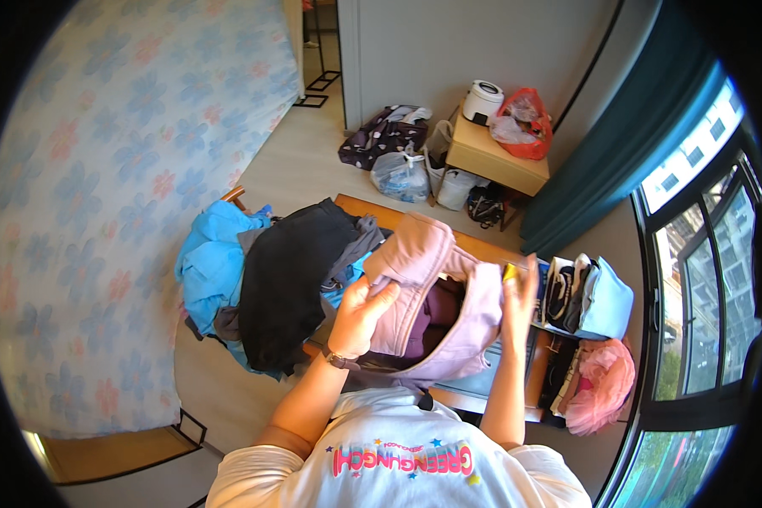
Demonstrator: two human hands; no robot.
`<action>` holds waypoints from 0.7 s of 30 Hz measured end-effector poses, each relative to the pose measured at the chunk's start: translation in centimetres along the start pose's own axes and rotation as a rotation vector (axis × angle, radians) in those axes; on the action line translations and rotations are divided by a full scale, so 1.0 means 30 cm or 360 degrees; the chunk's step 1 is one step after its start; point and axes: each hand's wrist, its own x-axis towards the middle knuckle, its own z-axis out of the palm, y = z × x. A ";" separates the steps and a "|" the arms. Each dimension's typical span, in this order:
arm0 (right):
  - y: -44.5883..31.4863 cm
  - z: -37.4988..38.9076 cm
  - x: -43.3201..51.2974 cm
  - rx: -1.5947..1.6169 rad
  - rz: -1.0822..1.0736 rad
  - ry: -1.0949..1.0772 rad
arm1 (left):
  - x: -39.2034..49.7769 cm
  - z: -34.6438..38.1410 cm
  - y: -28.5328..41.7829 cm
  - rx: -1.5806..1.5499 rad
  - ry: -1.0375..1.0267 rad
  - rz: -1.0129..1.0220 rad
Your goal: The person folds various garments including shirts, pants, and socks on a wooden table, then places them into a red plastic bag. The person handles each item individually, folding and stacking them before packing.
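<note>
My left hand (362, 314), with a brown-strapped watch on its wrist, grips the front edge of a dusty-pink garment (403, 324), which looks like a zip jacket. The garment is held up in front of my chest, gaping to show a dark purple inside (437, 324). At its right side my right hand (517, 301) is upright with straight fingers, slightly blurred. That palm faces the garment; whether it touches the cloth is unclear. Left of the garment lies a heap with black clothing (292, 286) and bright blue clothing (213, 247). Below is a wooden table (371, 209), largely covered.
Folded clothes (568, 295) and a coral tulle piece (600, 387) line the table's right end, near the window (698, 279). Beyond stand a small wooden table (495, 149) with a white rice cooker (483, 101), and several bags (400, 178). A flowered sheet (133, 190) spreads at left.
</note>
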 end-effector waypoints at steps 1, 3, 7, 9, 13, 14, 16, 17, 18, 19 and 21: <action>0.073 0.029 -0.038 0.0165 0.0355 -0.0250 | -0.013 -0.010 0.016 0.0074 0.0151 0.0081; 0.189 0.103 -0.139 0.0417 0.1147 -0.0675 | -0.038 -0.036 0.061 -0.0162 0.0315 -0.0077; 0.240 0.289 -0.364 0.0201 0.1069 -0.1417 | -0.130 -0.064 0.188 -0.0071 0.0638 0.0134; 0.205 0.436 -0.391 0.0117 0.1071 -0.1874 | -0.185 -0.068 0.269 0.0009 0.0735 0.0304; 0.091 0.702 -0.476 0.0716 0.1102 -0.2293 | -0.265 -0.080 0.433 0.0387 0.1045 0.0727; 0.067 0.760 -0.510 0.0715 0.1235 -0.2185 | -0.279 -0.093 0.470 0.0528 0.1179 0.0724; 0.038 0.860 -0.548 0.0989 0.1406 -0.2019 | -0.298 -0.126 0.517 0.0831 0.1138 0.1066; 0.036 0.918 -0.553 0.1079 0.1546 -0.1885 | -0.301 -0.154 0.531 0.0944 0.1228 0.1169; 0.047 0.967 -0.528 0.0945 0.1511 -0.1671 | -0.298 -0.212 0.554 0.1289 0.1155 0.1245; 0.068 0.982 -0.499 0.1148 0.1582 -0.1428 | -0.253 -0.288 0.560 0.1593 0.1255 0.1459; 0.153 1.082 -0.390 0.1400 0.1185 -0.1370 | -0.145 -0.459 0.537 0.2154 0.1288 0.1433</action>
